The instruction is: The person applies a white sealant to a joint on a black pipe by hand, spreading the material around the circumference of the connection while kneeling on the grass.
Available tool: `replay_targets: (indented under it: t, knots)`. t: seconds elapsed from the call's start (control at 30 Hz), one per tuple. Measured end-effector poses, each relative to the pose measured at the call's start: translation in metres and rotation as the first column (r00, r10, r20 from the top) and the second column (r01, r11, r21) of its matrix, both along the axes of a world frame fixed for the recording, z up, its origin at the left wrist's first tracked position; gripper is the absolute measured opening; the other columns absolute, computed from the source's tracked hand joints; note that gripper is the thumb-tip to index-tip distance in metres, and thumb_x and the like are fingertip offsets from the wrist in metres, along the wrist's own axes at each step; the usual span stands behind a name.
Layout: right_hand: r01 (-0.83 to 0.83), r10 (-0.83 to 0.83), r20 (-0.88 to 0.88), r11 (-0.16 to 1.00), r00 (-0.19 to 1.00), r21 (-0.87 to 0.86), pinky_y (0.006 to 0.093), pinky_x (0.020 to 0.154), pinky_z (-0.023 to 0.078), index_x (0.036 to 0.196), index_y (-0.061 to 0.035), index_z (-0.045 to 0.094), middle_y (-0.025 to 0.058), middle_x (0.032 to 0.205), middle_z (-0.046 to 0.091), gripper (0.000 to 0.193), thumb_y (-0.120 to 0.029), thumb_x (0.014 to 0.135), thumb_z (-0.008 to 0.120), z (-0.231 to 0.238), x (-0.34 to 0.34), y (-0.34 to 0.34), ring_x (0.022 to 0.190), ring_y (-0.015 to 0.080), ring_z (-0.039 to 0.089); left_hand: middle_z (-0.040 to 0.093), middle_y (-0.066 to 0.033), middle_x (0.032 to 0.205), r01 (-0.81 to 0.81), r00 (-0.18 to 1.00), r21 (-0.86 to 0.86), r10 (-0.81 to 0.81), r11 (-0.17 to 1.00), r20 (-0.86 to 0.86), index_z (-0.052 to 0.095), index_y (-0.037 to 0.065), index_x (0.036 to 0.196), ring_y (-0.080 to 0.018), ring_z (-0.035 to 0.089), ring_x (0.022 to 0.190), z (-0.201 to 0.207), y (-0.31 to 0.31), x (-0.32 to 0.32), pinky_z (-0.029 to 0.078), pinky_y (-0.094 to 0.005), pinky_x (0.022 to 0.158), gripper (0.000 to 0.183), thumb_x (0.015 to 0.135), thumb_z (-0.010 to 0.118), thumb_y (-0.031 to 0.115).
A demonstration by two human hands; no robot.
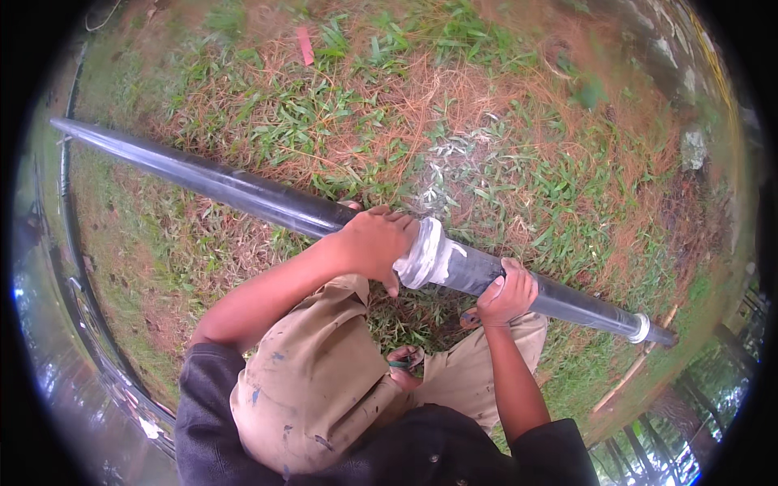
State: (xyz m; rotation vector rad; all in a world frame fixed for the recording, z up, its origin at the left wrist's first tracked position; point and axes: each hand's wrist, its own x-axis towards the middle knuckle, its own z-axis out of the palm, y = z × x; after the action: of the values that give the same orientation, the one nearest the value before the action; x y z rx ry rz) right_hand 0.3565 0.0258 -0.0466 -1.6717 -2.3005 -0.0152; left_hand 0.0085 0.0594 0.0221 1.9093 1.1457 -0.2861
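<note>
The pipe (243,194) is black, its collar (426,255) smeared white, its right ring (642,328) white. Tan trousers (316,381) carry dark blotches; the shirt (429,449) is black; green grass (284,121) mixes with rust-brown needles (463,86).

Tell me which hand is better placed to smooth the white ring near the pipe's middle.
Probably your left: the left hand is right at the white ring; the right hand grips the black pipe farther right.
</note>
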Motion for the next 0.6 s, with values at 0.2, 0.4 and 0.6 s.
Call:
replay_targets:
  t: [0.2,0.4,0.6]
  knots:
    - [-0.012,0.012,0.020,1.000,1.000,-0.029,0.0503,0.110,0.043,0.119,-0.0069,0.075,0.0112,0.122,0.078,0.043,-0.034,0.109,0.044,0.005,0.009,0.001,0.115,0.0347,0.070,0.069,-0.0224,0.144,0.024,0.999,-0.037,-0.023,0.999,0.022,0.053,-0.006,0.154,-0.0407,0.066,0.136,0.008,0.008,0.013,0.052,-0.0529,0.115,0.119,0.063,0.101,0.053]
    - [-0.003,0.003,0.002,0.999,1.000,-0.035,0.0501,0.109,0.044,0.119,-0.0052,0.074,0.0129,0.119,0.078,0.044,-0.035,0.110,0.042,0.011,0.004,0.002,0.113,0.0366,0.071,0.071,-0.0248,0.138,0.002,1.000,-0.134,0.000,0.991,0.017,0.061,-0.013,0.137,-0.0364,0.068,0.134,-0.012,0.023,0.010,0.049,-0.0462,0.116,0.114,0.063,0.100,0.065]
    - [-0.011,0.011,0.029,1.000,1.000,-0.009,0.0497,0.107,0.045,0.120,-0.0049,0.074,0.0134,0.120,0.077,0.045,-0.035,0.111,0.042,0.005,0.004,0.000,0.113,0.0369,0.071,0.060,-0.0317,0.156,0.012,1.000,-0.006,-0.012,1.000,-0.020,0.037,-0.011,0.166,-0.0419,0.053,0.154,0.016,-0.009,0.022,0.030,-0.0549,0.134,0.143,0.064,0.100,0.067]
